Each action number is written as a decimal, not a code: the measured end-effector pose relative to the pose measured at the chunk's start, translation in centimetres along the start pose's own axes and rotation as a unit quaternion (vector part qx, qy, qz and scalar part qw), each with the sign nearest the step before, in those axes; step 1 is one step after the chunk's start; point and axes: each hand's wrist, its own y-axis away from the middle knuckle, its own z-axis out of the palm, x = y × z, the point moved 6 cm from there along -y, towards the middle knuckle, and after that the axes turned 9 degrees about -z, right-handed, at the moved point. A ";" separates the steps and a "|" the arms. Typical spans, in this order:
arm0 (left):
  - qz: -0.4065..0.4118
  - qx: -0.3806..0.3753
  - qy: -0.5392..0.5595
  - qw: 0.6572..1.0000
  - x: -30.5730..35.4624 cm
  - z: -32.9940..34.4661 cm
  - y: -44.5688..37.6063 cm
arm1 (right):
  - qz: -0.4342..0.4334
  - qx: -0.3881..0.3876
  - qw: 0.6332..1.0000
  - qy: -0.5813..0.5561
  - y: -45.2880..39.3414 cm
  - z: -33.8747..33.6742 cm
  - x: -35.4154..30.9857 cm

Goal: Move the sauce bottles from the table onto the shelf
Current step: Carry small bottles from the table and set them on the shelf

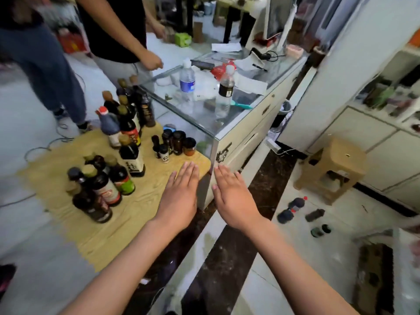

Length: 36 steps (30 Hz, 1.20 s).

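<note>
Your left hand [179,196] and right hand [234,198] hover flat-fingered, empty; upright sauce bottles [106,185] stand left of centre, nearer your left.

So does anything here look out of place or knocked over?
Yes: several dark sauce bottles lie tipped over on the white floor tiles by the tan plastic stool, while the rest stand upright on the low wooden table. Both hands are empty.
</note>
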 end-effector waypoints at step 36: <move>-0.418 -0.039 0.168 0.892 -19.2 14.5 -25.0 | 0.020 -0.140 0.975 -0.174 -36.9 19.5 11.1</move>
